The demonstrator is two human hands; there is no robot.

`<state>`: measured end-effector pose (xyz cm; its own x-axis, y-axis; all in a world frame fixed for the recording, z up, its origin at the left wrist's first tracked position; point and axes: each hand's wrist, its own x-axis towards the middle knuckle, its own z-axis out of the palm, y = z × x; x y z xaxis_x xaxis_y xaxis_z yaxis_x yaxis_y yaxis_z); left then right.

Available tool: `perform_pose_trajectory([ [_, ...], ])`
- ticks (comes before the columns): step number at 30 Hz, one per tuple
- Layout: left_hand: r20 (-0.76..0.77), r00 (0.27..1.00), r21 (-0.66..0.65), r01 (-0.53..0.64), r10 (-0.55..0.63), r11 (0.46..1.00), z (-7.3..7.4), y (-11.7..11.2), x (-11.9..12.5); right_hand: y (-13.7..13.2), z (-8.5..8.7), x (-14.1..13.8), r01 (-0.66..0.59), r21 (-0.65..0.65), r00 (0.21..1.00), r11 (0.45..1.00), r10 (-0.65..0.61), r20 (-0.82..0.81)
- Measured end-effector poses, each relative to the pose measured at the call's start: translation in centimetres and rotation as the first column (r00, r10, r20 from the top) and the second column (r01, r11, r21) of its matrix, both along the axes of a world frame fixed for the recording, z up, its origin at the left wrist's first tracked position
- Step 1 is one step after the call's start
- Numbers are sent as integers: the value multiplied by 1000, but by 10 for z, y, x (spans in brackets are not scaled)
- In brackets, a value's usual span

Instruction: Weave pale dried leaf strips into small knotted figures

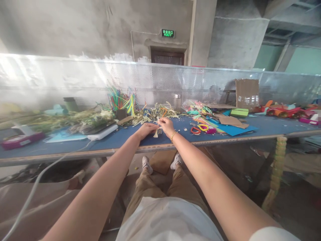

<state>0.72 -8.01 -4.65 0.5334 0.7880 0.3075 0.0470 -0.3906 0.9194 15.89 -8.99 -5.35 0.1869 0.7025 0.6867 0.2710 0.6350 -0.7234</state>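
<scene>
My left hand [147, 130] and my right hand [166, 126] meet just above the front part of the blue table. Their fingertips are closed together around a small pale yellow craft piece [155, 134], whose flared end hangs below the fingers. Its upper part is mostly covered by the fingers. A gold bracelet [173, 135] circles my right wrist. Behind the hands lies a loose heap of pale yellow strips [163, 111]. Small pale scraps [185, 129] are scattered to the right of my right hand.
To the right lie scissors [195, 130] with red and yellow handles, and blue card [234, 129]. A bottle [177, 102] stands behind. On the left are a white power strip [102, 132], its cable, and colourful pipe cleaners [121, 102]. A perforated metal screen [145, 75] backs the table.
</scene>
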Motion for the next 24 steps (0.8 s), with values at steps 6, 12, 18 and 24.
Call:
perform_pose_trajectory([
  [6,-26,1000,54,-7,8,999,-1,0,1,3,-1,1,54,-16,998,998,-54,24],
  [12,112,993,39,-38,33,998,-3,6,3,9,-3,5,116,-40,991,992,-113,69],
  [18,316,931,-68,-173,185,983,-1,15,0,6,0,10,270,-131,963,954,-270,14],
  [24,382,904,-136,-150,192,979,-3,16,0,-4,0,6,209,-219,956,953,-153,249],
])
